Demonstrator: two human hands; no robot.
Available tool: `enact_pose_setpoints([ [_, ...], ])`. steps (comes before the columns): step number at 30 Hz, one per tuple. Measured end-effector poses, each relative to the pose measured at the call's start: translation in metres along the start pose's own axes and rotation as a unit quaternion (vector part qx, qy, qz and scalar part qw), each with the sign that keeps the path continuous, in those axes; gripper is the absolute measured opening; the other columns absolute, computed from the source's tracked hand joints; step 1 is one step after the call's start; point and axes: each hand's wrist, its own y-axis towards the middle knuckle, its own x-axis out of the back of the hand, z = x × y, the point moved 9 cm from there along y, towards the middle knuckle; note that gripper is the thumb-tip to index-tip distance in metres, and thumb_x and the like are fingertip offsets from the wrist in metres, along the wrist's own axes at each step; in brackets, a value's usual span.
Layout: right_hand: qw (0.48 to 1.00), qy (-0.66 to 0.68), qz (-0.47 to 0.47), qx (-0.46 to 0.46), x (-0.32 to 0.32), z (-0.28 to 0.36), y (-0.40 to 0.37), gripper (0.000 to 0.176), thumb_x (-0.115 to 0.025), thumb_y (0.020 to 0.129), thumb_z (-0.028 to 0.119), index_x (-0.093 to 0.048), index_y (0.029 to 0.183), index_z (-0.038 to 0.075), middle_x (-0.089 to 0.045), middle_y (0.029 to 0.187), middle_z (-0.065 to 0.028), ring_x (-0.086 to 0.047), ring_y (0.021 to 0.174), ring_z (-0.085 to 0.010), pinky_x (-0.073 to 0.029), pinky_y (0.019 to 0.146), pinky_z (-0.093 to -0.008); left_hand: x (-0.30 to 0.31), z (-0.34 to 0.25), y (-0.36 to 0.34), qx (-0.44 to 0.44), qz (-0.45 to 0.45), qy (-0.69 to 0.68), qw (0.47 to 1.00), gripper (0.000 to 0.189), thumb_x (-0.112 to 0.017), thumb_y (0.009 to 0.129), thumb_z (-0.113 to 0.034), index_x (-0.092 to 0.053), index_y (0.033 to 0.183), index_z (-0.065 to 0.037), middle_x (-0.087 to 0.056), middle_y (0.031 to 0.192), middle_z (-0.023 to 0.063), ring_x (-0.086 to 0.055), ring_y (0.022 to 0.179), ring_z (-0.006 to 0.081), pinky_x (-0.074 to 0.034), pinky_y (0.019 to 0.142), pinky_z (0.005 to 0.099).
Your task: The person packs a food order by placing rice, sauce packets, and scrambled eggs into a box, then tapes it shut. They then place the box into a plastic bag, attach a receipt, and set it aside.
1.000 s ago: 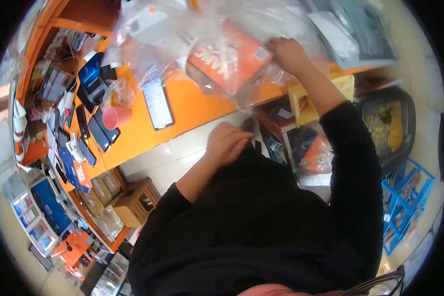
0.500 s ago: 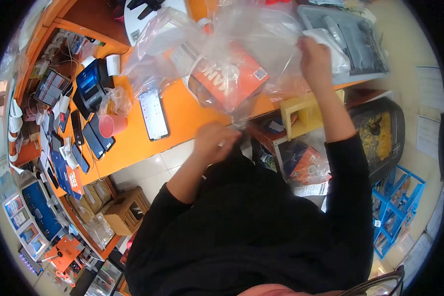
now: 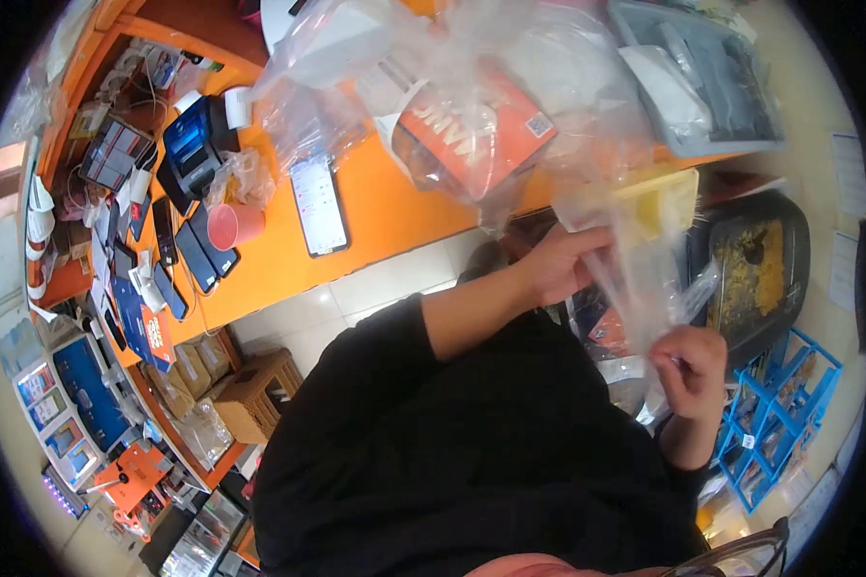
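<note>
Phone flat on orange counter, well left of both hands. Left hand pinched shut on clear plastic bag. Bag stretches right and down to right hand, fingers closed on lower edge.

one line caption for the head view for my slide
Left hand and right hand pinch a clear plastic bag beside a cluttered orange counter

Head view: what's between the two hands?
A clear plastic bag, pinched by the left hand and the right hand, spans the gap in the head view.
</note>
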Motion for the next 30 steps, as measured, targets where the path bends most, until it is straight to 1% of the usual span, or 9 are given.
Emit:
enact_pose_setpoints([
  [3, 0.983, -0.101, -0.143, -0.048, 0.041, -0.026, -0.049, 0.027, -0.077, 0.067, 0.024, -0.057, 0.066, 0.005, -0.052, 0.059, -0.0073, -0.051, 0.052, -0.0212, -0.035, 0.05, -0.03, 0.008, 0.014, -0.006, 0.042, 0.037, -0.053, 0.997, 0.063, -0.046, 0.09, -0.054, -0.045, 0.13, -0.005, -0.056, 0.122, 0.013, -0.06, 0.1, 0.03, -0.044, 0.092, 0.0534],
  [5, 0.966, -0.17, -0.192, -0.032, 0.063, -0.039, -0.081, 0.036, -0.079, 0.065, 0.032, -0.055, 0.063, 0.005, -0.046, 0.057, -0.0054, -0.044, 0.052, -0.0207, -0.03, 0.049, -0.0312, -0.016, 0.009, -0.023, 0.103, 0.146, -0.308, 0.934, 0.069, -0.048, 0.088, -0.056, -0.043, 0.131, -0.003, -0.055, 0.122, 0.0159, -0.062, 0.095, 0.0306, -0.047, 0.086, 0.0546],
  [9, 0.947, -0.246, -0.208, 0.003, 0.077, -0.029, -0.103, 0.037, -0.078, 0.066, 0.03, -0.052, 0.062, 0.004, -0.042, 0.057, -0.0057, -0.042, 0.054, -0.0217, -0.028, 0.05, -0.0316, -0.062, 0.004, -0.059, 0.21, 0.386, -0.271, 0.857, 0.084, -0.054, 0.081, -0.063, -0.038, 0.137, -0.002, -0.054, 0.126, 0.0156, -0.059, 0.101, 0.0286, -0.05, 0.082, 0.0451],
  [13, 0.95, -0.276, -0.146, -0.011, 0.076, -0.024, -0.099, 0.031, -0.077, 0.067, 0.024, -0.053, 0.064, 0.003, -0.044, 0.061, -0.0077, -0.043, 0.056, -0.0242, -0.031, 0.053, -0.0326, -0.049, 0.022, -0.048, 0.095, 0.293, 0.283, 0.909, 0.06, -0.061, 0.089, -0.034, -0.042, 0.134, 0.0, -0.056, 0.125, 0.0107, -0.057, 0.1, 0.0148, -0.048, 0.076, 0.0257],
  [20, 0.826, -0.478, -0.3, 0.005, 0.06, 0.029, -0.038, 0.019, -0.071, 0.073, 0.005, -0.064, 0.09, 0.001, -0.061, 0.087, -0.0109, -0.058, 0.086, -0.0267, -0.044, 0.081, -0.0318, -0.018, -0.001, -0.038, 0.009, 0.025, 0.042, 0.999, 0.044, -0.056, 0.091, -0.009, -0.044, 0.133, -0.002, -0.059, 0.113, 0.0065, -0.057, 0.099, 0.0128, -0.049, 0.083, 0.0263],
  [22, 0.946, -0.209, -0.244, -0.042, 0.035, -0.002, -0.043, 0.032, -0.072, 0.069, 0.0, -0.063, 0.099, 0.002, -0.064, 0.096, -0.0114, -0.061, 0.093, -0.0242, -0.045, 0.085, -0.0307, -0.009, -0.007, -0.038, -0.039, -0.033, 0.105, 0.993, 0.047, -0.058, 0.09, -0.007, -0.042, 0.134, -0.003, -0.059, 0.111, 0.0063, -0.056, 0.1, 0.0131, -0.05, 0.084, 0.0282],
  [26, 0.953, 0.049, -0.199, -0.222, -0.062, -0.03, -0.021, 0.04, -0.085, 0.052, 0.015, -0.06, 0.08, 0.002, -0.061, 0.073, -0.0054, -0.058, 0.067, -0.0165, -0.045, 0.057, -0.0309, -0.047, -0.01, -0.054, -0.119, 0.036, 0.172, 0.977, 0.038, -0.074, 0.078, -0.012, -0.056, 0.109, -0.001, -0.059, 0.09, 0.0014, -0.057, 0.086, 0.0104, -0.049, 0.077, 0.0254],
  [28, 0.964, 0.037, -0.176, -0.198, -0.064, -0.019, -0.012, 0.034, -0.082, 0.054, 0.012, -0.055, 0.071, 0.003, -0.056, 0.064, -0.0076, -0.055, 0.06, -0.0158, -0.042, 0.052, -0.0324, -0.071, -0.02, -0.08, 0.01, -0.001, 0.285, 0.959, 0.028, -0.073, 0.08, -0.018, -0.058, 0.097, -0.002, -0.056, 0.082, 0.0014, -0.052, 0.076, 0.0095, -0.046, 0.068, 0.0262],
  [30, 0.97, -0.001, -0.187, -0.153, -0.061, -0.013, -0.016, 0.029, -0.076, 0.056, 0.007, -0.049, 0.064, 0.003, -0.051, 0.058, -0.0101, -0.052, 0.055, -0.0169, -0.041, 0.05, -0.033, -0.051, -0.014, -0.07, -0.035, -0.01, 0.451, 0.892, 0.019, -0.07, 0.079, -0.017, -0.058, 0.085, -0.004, -0.054, 0.075, 0.0022, -0.049, 0.07, 0.0093, -0.042, 0.062, 0.0283],
])
